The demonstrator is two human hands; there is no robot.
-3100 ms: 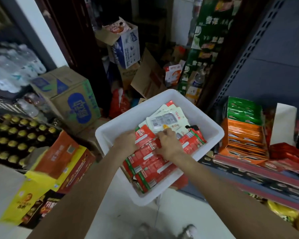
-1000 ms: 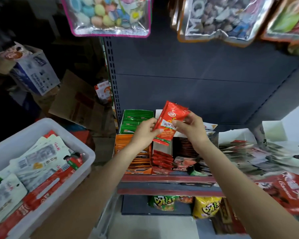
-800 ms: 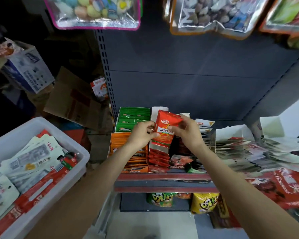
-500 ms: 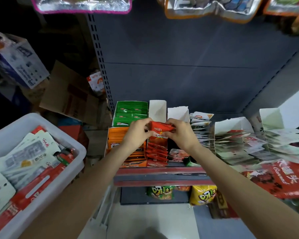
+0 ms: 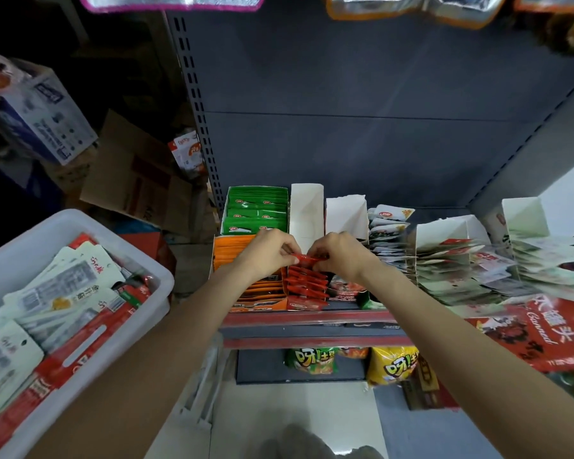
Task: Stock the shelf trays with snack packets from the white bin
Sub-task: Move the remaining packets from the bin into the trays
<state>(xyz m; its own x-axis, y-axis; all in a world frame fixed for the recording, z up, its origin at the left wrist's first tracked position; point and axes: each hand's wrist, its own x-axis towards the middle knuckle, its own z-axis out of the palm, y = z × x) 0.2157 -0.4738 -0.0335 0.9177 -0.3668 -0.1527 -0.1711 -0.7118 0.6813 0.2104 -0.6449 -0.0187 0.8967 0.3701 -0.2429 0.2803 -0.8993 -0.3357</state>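
Both hands hold one red snack packet [image 5: 306,259] flat over a narrow shelf tray [image 5: 306,207] with a white back flap. My left hand [image 5: 271,250] pinches its left end and my right hand [image 5: 339,252] pinches its right end. Below it in the same tray lies a row of red packets [image 5: 307,286]. The white bin [image 5: 34,246] stands at the lower left, full of white and red packets [image 5: 64,293].
On the shelf [image 5: 309,318], a green packet tray [image 5: 257,210] and an orange packet tray [image 5: 232,250] sit left of the red one. White-flap trays of pale packets [image 5: 444,263] fill the right. Bags hang overhead. Cardboard boxes [image 5: 136,180] are piled at the left.
Both hands lifted a red packet from the bin, carried it to the shelf, then lowered and tilted it flat onto the row of red packets.
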